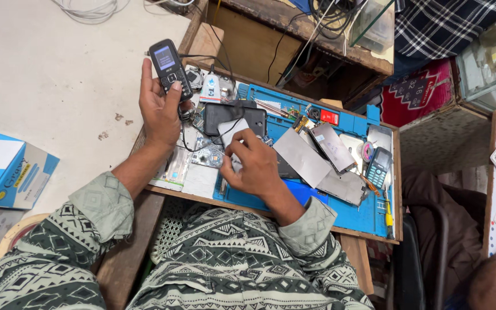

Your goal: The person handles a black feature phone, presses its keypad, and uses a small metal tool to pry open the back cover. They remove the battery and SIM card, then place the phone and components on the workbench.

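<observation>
Phone (pixel 169 68) with lit screen gripped upright in left hand (pixel 159 109), raised over counter (pixel 368 215) edge, long axis pointing away and a little left; right hand (pixel 255 166) lower, closed around pale flat part (pixel 232 133) over blue mat (pixel 302 192), just beside.

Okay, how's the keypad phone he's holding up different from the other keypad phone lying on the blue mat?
The black keypad phone is gripped in the left hand, raised above the bench; the blue-edged keypad phone lies flat on the blue mat, untouched. The black one has a cable attached; the other shows none. Both have lit screens and keypads.
</observation>
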